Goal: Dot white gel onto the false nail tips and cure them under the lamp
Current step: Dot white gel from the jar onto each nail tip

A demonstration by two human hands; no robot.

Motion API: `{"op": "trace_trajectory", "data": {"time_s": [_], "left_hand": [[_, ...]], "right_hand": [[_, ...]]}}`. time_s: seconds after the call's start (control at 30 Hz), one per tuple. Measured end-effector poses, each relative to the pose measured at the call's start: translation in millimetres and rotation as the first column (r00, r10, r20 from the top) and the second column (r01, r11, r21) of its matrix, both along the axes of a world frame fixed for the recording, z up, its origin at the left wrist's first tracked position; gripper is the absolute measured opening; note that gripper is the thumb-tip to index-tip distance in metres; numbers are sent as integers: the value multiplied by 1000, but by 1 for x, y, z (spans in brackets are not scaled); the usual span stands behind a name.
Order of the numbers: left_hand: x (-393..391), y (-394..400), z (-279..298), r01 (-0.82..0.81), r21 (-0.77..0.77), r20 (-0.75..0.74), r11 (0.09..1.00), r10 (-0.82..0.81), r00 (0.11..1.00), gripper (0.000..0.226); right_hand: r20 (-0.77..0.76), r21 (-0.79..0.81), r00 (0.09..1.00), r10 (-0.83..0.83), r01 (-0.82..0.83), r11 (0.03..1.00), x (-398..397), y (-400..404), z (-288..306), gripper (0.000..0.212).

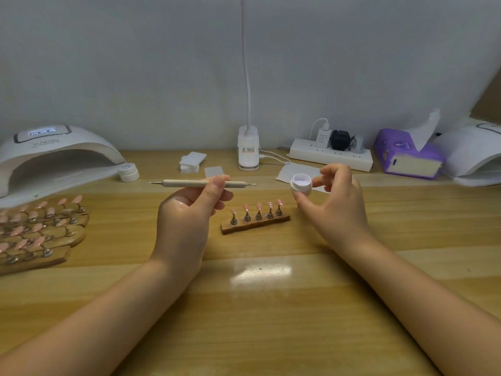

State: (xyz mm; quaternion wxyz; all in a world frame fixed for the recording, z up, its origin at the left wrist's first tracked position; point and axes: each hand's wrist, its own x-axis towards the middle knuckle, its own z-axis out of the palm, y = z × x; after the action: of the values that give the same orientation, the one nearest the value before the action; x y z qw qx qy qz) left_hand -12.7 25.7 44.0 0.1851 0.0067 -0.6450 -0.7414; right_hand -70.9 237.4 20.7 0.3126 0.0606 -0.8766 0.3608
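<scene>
holding the dotting tool [202, 183] level in your left hand [187, 213], thumb and fingers pinched round the middle of its wooden shaft, you have both metal tips free and clear of everything. your right hand [332, 202] grips the little open gel pot [301, 185] between thumb and fingertips, raised above the table [257, 308]. the five false nail tips [257, 210] stand on their wooden holder [254, 225] just below and between your hands, and from here they look undotted, though they are too small to be sure. so you're at the loading step. next, bring the tool's right-hand tip into the pot and take only a small bead of white gel. the lamp [54, 156] waits at the far left.
</scene>
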Motion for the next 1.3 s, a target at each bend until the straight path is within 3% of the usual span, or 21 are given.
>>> {"op": "trace_trajectory", "data": {"time_s": [0.1, 0.53, 0.63, 0.7, 0.77, 0.87, 1.0, 1.3], "left_hand": [[-1, -1, -3, -15, -9, -1, 1000, 15, 1000, 29], [-1, 0, -9, -21, -6, 27, 1000, 21, 999, 36], [-2, -1, -10, -14, 3, 44, 1000, 13, 999, 35], [-3, -2, -11, -13, 10, 55, 1000, 12, 998, 30], [-4, -2, -12, -11, 24, 67, 1000, 9, 998, 24], [-3, 0, -11, 3, 50, 86, 999, -7, 996, 24], [0, 5, -10, 23, 70, 97, 997, -30, 995, 25], [0, 6, -13, 36, 14, 60, 999, -37, 998, 39]], "right_hand": [[112, 20, 993, -40, 38, 999, -7, 7, -7, 53], [321, 127, 946, -43, 2, 992, -9, 8, -11, 58], [183, 194, 981, -61, 25, 981, -3, 3, -7, 53], [15, 226, 1000, -8, 4, 974, 4, -3, 0, 33], [-35, 316, 996, 83, -68, 946, 12, -9, 5, 17], [41, 458, 990, 132, -136, 879, 22, -18, 2, 22], [110, 538, 992, 68, -117, 835, 24, -25, -2, 29], [155, 475, 988, 13, -86, 876, 16, -24, -4, 30]]}}
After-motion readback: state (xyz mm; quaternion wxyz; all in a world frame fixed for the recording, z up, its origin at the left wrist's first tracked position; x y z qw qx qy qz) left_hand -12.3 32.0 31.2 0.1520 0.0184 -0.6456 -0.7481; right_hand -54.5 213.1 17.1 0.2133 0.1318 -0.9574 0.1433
